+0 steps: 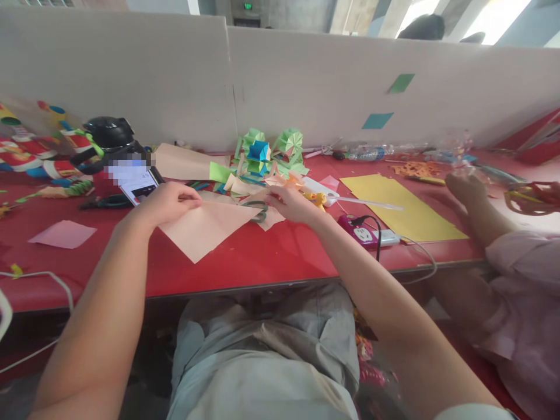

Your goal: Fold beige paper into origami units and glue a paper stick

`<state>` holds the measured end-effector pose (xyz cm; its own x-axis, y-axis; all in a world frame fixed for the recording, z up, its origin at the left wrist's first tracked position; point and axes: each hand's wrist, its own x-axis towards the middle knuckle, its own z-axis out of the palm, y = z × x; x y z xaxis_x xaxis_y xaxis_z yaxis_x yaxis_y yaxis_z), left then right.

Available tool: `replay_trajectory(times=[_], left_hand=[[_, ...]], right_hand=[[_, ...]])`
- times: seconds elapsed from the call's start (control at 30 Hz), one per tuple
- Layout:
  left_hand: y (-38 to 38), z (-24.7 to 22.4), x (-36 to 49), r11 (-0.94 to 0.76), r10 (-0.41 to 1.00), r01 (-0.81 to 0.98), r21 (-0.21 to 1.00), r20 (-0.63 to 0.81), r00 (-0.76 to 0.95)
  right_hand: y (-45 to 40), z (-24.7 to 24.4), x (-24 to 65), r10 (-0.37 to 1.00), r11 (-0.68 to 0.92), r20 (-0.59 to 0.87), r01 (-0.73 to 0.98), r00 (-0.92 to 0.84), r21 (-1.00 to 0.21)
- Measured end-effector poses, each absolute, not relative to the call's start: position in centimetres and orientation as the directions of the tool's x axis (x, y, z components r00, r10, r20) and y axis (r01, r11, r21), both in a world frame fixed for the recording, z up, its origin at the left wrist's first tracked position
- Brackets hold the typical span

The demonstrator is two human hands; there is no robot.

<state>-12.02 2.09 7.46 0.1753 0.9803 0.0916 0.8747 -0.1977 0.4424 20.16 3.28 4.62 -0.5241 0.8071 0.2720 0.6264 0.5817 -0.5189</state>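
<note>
My left hand [177, 203] pinches the upper left edge of a beige sheet of paper [205, 230], which slants over the red table towards its front edge. At the sheet's right corner is a pair of scissors with dark green handles [261, 213]. Right beside those handles is my right hand [289, 202], thumb and fingertips close together; what they grip, if anything, is hard to make out. Beneath this hand lies another peach paper piece [273, 220]. Behind both hands are scattered paper scraps [245, 185] and folded green and blue paper pieces [259, 153].
A phone [139, 188] leans before a black-lidded bottle [109, 133] at left. Pink paper [63, 234] lies nearby. At right are yellow sheets [406, 207], a purple power strip [361, 231] with cords, and a co-worker's arm [476, 201]. A white partition [306, 87] stands behind.
</note>
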Motion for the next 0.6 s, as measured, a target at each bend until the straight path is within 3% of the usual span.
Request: replay_trajectory(times=[0.1,0.23,0.33,0.6], left_hand=[[2.2,6.8,-10.0,-0.295,0.955,0.832,0.469,0.144,0.258],[2.7,5.8,-6.3,-0.405,0.912,0.752,0.52,0.176,0.37],[2.9,5.2,-4.8,-0.446,0.891,0.72,0.533,0.186,0.414],[3.9,3.8,-7.7,-0.355,0.935,0.786,0.505,0.195,0.297]], right_hand=[[3.1,4.9,18.5,0.764,0.632,0.305,0.562,-0.569,-0.533],[3.0,5.3,15.5,0.735,0.672,0.242,0.632,-0.634,-0.385],[3.0,5.0,14.7,0.75,0.659,0.216,0.672,-0.626,-0.338],[3.1,2.9,17.5,0.792,0.604,0.202,0.691,-0.576,-0.397]])
